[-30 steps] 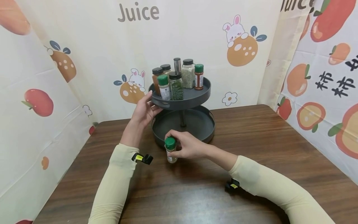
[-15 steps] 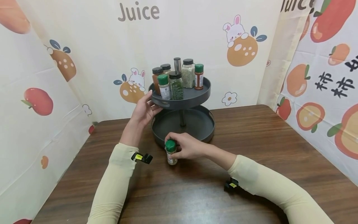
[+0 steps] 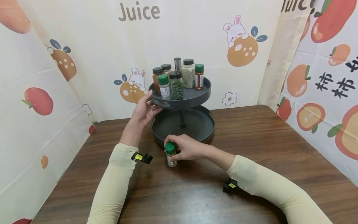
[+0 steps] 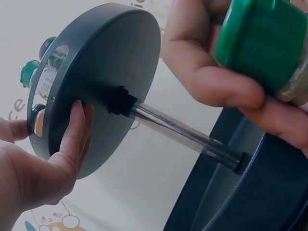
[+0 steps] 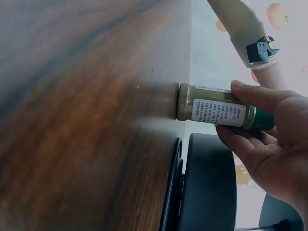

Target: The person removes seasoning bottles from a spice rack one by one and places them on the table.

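Note:
My right hand [image 3: 188, 147] grips a small spice jar [image 5: 219, 109] with a green cap, thumb on one side and fingers on the other. The jar stands upright in front of the lower tray [image 3: 197, 126] of a dark grey two-tier rack; in the right wrist view its base is right at the tabletop. My left hand [image 3: 143, 112] holds the left rim of the upper tray [image 4: 103, 62], with the thumb at the outer wall and the fingers underneath. Several spice jars, among them a green-capped jar [image 3: 165, 90] and a jar of green herbs [image 3: 176, 88], stand on that upper tray.
A clear post [image 4: 168, 127] joins the two trays. The wooden table [image 3: 251, 140] runs up to curtains [image 3: 184, 34] printed with fruit and rabbits at the back and sides. The lower tray has a raised rim close behind my right hand.
My right hand has come slightly lower and nearer to me, carrying the spice jar with it. My left hand stays on the upper tray's rim.

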`<act>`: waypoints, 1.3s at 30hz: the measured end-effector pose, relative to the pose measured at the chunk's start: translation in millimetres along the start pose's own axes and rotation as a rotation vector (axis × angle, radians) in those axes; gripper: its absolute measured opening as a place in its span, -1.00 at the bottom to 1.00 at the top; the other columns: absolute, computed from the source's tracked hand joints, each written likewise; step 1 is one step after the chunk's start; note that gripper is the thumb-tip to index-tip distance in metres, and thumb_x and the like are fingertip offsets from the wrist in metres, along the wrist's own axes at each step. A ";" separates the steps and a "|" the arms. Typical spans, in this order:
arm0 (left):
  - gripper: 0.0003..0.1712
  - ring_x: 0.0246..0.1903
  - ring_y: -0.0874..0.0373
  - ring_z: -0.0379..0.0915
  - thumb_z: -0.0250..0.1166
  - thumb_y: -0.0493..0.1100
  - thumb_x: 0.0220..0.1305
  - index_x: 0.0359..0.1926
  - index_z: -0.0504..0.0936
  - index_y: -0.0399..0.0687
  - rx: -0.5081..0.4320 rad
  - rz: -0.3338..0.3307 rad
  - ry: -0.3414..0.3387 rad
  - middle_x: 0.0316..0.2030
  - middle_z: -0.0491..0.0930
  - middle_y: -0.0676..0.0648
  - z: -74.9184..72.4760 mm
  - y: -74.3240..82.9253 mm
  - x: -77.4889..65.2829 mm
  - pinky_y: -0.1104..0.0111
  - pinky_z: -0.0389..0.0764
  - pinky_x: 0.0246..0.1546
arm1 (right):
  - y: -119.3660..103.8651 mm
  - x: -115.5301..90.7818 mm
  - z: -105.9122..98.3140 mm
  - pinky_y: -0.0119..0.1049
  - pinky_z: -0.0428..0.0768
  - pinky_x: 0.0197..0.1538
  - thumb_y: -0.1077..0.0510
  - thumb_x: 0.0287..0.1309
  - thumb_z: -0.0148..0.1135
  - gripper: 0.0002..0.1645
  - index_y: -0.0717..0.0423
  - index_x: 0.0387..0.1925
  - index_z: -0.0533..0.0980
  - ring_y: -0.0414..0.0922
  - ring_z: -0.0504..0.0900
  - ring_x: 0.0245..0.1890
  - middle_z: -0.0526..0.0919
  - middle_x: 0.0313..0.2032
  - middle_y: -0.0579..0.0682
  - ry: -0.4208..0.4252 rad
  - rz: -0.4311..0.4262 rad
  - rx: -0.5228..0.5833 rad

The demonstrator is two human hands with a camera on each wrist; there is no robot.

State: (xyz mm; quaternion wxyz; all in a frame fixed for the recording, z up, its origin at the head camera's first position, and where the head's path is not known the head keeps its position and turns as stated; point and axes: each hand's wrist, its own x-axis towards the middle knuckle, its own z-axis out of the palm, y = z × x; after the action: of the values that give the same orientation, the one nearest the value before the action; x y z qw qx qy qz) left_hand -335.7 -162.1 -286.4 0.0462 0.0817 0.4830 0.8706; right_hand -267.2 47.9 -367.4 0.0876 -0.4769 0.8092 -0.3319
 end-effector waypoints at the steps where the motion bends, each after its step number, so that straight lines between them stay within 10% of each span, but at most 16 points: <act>1: -0.26 -0.21 0.01 0.70 0.14 0.07 0.44 0.48 0.11 -0.08 -0.002 -0.001 0.002 -0.02 0.45 -0.18 0.0 0.0 -0.1 0.26 0.78 -0.21 | 0.5 0.3 0.2 -0.30 0.74 -0.06 0.09 0.02 0.51 -0.42 -0.03 0.04 0.41 -0.29 0.58 -0.14 0.60 -0.14 -0.15 0.002 0.003 -0.001; 26: -0.29 -0.15 -0.01 0.68 0.11 0.09 0.46 0.46 0.15 -0.11 -0.010 -0.019 -0.009 0.00 0.46 -0.21 0.7 1.3 -1.8 0.26 0.76 -0.17 | -12.5 -9.6 -35.8 -0.22 0.64 0.14 0.07 0.09 0.45 -0.40 0.14 0.13 0.46 -0.15 0.61 0.03 0.66 0.01 0.06 0.068 -0.079 0.202; 39: -0.23 -0.19 0.00 0.69 0.19 0.10 0.40 0.45 0.16 -0.15 0.000 -0.011 0.006 -0.14 0.52 -0.15 0.1 0.5 -2.1 0.22 0.75 -0.15 | -63.7 -33.9 -85.7 0.01 0.66 0.10 0.29 0.14 0.38 -0.56 0.36 0.04 0.50 -0.06 0.64 -0.03 0.65 -0.05 0.18 0.231 -0.099 0.169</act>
State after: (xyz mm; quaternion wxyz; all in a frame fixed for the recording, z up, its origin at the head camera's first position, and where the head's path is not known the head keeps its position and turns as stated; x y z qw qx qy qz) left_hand -333.6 -162.6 -286.1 0.0494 0.0764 0.4837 0.8705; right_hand -243.2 94.2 -268.3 0.0174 -0.4659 0.7585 -0.4553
